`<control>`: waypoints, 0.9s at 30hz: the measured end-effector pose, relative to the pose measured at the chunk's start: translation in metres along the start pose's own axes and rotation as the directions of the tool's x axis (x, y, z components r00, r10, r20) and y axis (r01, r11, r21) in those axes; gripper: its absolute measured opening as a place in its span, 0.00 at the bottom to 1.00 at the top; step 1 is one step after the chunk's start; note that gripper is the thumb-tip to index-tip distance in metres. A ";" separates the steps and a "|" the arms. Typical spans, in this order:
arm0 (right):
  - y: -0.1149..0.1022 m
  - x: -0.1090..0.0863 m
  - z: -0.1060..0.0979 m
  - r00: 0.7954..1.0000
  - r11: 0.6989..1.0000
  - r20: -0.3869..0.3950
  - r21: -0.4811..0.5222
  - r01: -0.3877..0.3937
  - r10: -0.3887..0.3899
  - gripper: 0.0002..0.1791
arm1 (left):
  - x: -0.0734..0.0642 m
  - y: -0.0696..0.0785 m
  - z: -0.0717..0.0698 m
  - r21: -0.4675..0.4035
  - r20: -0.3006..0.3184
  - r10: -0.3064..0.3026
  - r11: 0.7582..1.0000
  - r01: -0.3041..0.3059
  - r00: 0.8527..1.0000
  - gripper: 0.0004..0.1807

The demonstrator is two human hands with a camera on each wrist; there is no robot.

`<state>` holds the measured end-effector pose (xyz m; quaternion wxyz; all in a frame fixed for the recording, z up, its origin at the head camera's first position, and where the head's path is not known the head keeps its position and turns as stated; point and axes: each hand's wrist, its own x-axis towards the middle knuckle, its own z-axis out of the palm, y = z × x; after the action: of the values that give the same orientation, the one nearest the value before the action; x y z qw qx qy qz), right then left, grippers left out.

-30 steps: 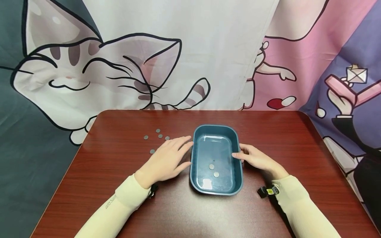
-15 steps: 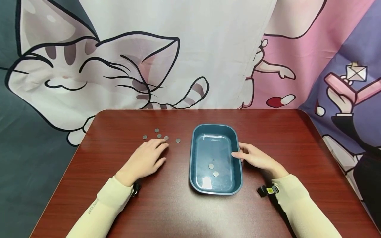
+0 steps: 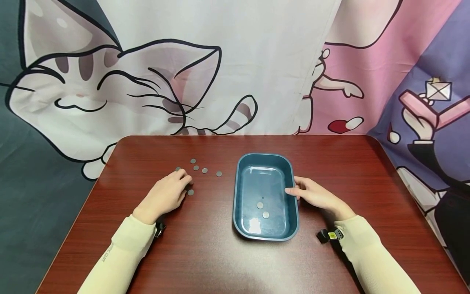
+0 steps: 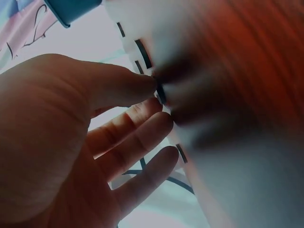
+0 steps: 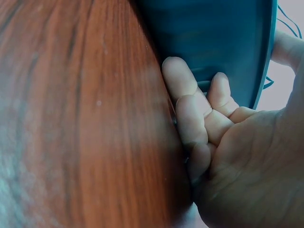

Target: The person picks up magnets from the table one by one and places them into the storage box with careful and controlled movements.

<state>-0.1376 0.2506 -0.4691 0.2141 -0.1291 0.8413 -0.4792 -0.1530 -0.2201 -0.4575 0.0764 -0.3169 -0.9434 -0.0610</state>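
My left hand (image 3: 163,196) is low over the left part of the table, its thumb and fingertips right at a small round coin (image 3: 190,192). In the left wrist view that coin (image 4: 160,92) shows edge-on at the thumb tip. Another coin (image 3: 178,168) is partly covered by the fingers, and several more, such as one grey coin (image 3: 205,170), lie flat beyond them. At the centre stands a blue plastic tub (image 3: 235,196) with two coins on its floor. My right hand (image 3: 315,193) grips the tub's right wall, thumb over the rim and fingers against the outside.
The brown wooden table (image 3: 220,265) has its far edge close to a printed cat curtain (image 3: 238,73). A lone coin (image 3: 219,174) lies between the left hand and the tub. Small black cameras are strapped at both wrists.
My left hand has moved left, away from the tub, uncovering a coin, and its fingers have drawn in at the nearest coin, which sits slightly nearer me. The right hand keeps its hold.
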 end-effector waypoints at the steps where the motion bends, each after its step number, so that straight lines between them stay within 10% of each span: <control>1: 0.000 0.000 0.000 1.000 1.000 0.000 0.001 -0.001 0.001 0.13 | 0.000 0.000 0.000 0.001 -0.001 -0.003 1.000 0.003 1.000 0.08; 27: -0.001 0.000 0.002 1.000 1.000 -0.004 0.011 0.008 -0.008 0.13 | -0.004 0.002 -0.001 -0.011 0.127 -0.105 0.994 0.107 0.986 0.10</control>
<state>-0.1365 0.2488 -0.4685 0.2114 -0.1303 0.8386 -0.4848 -0.1485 -0.2215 -0.4571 0.0104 -0.2701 -0.9613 -0.0534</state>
